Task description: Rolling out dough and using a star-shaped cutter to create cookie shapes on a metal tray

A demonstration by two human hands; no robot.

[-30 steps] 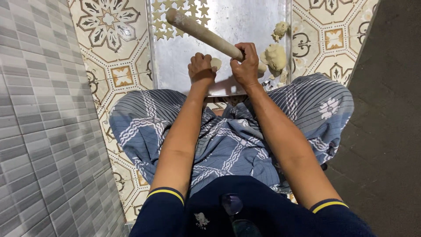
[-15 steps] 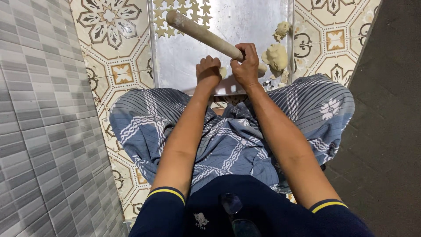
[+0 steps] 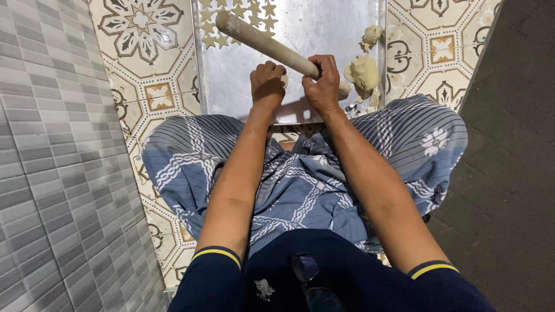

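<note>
I sit cross-legged on a patterned tile floor with a metal tray point(image 3: 324, 23) in front of my knees. My right hand point(image 3: 324, 86) grips the near end of a wooden rolling pin point(image 3: 260, 40), which slants up and to the left over the tray. My left hand point(image 3: 267, 85) is closed right beside it, fingers curled around a small bit of pale dough that barely shows. A lump of dough point(image 3: 364, 72) lies on the tray just right of my right hand, with a smaller piece point(image 3: 370, 36) beyond it.
Several small star-shaped dough cutouts point(image 3: 254, 11) lie at the tray's far left. A grey tiled wall point(image 3: 52, 173) rises on my left. Dark flooring point(image 3: 514, 162) runs along the right. My blue patterned cloth point(image 3: 300, 185) covers both legs.
Both hands have drawn closer together near the pin's lower end; the left hand moved slightly right toward the right hand. The rolling pin has barely shifted.
</note>
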